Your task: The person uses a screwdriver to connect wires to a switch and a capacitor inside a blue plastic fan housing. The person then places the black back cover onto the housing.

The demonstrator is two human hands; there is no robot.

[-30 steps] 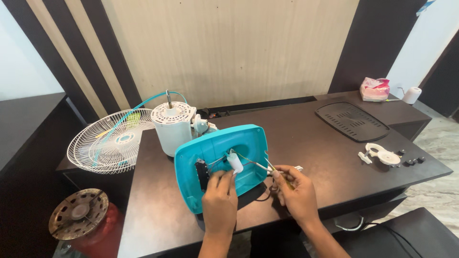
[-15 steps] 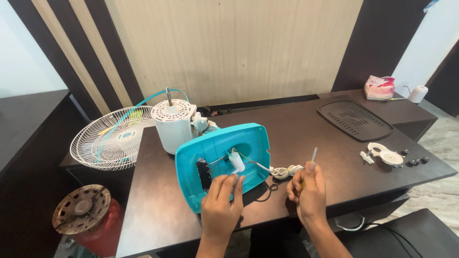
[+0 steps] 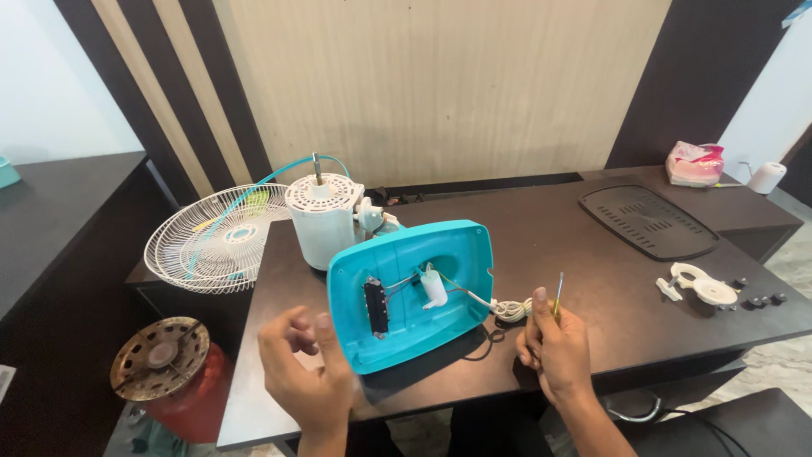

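The dark surface [image 3: 592,254] carries a teal fan base [image 3: 412,292] at centre, tipped up w/ its open underside facing the person. At 7 o'clock of it the left hand [image 3: 306,372] hovers, grip loose and empty. At 4 o'clock the right hand [image 3: 554,349] grips a thin screwdriver [image 3: 558,292] upright. To do well, the person should prob. steady the base first, then bring the tip straight in.

The fan base [image 3: 414,292] lies on the desk [image 3: 592,254], before the motor [image 3: 321,218].
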